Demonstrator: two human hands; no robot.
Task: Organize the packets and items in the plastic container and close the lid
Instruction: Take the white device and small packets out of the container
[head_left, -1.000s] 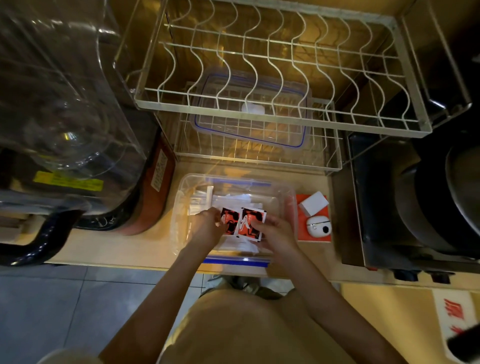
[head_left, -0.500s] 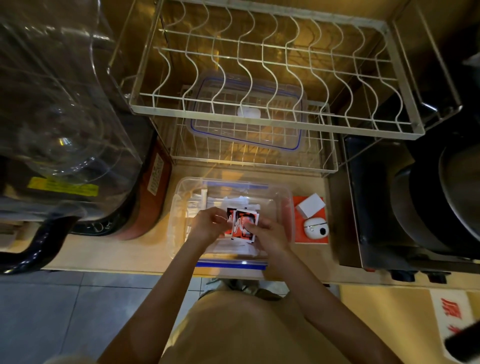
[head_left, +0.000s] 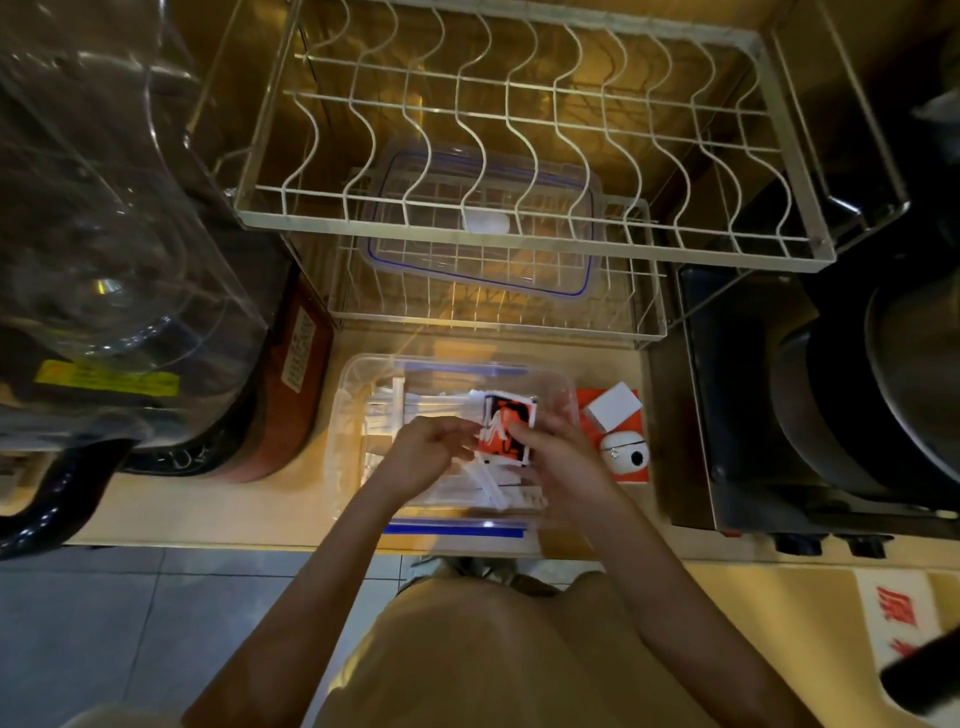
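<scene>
Both hands are down in the clear box (head_left: 358, 395) on the counter. The right hand (head_left: 558, 447) pinches a red packet (head_left: 506, 428); the left hand (head_left: 426, 454) curls at its edge. The lid (head_left: 480, 228) lies in the rack (head_left: 519, 322) behind.

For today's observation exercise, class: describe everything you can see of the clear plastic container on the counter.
The plastic container is a clear, rectangular tub with rounded corners, lying open on the tan counter below the wire rack. Blue strips mark its near and far rims. Inside lie white packets and a red, black and white packet, which the right hand pinches while the left hand curls beside it. The lid rests apart, on the rack's lower shelf.
</scene>
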